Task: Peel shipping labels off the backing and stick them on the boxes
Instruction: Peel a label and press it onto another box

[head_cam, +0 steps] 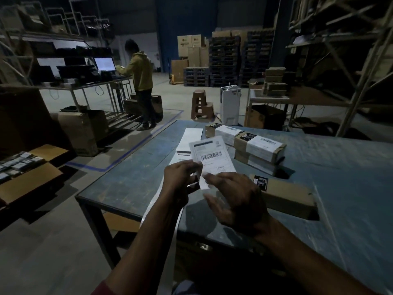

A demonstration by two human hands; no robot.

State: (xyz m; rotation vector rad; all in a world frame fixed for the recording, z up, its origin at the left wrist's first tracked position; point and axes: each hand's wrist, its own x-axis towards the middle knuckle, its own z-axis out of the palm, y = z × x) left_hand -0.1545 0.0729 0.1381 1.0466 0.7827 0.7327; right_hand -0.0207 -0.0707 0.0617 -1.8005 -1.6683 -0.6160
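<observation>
Dim warehouse, metal racking left and right. Scuffed blue-grey counter [319, 167] carries oblong cardboard boxes [259, 150]. Over its near-left edge, left hand [180, 177] and right hand [236, 196] fingers pinch a white barcoded label [210, 155].

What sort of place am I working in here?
Most likely a warehouse packing area: stacked pallets and cartons against the far wall, metal racking on the right, and a steel table where both hands hold a shipping label.
</observation>
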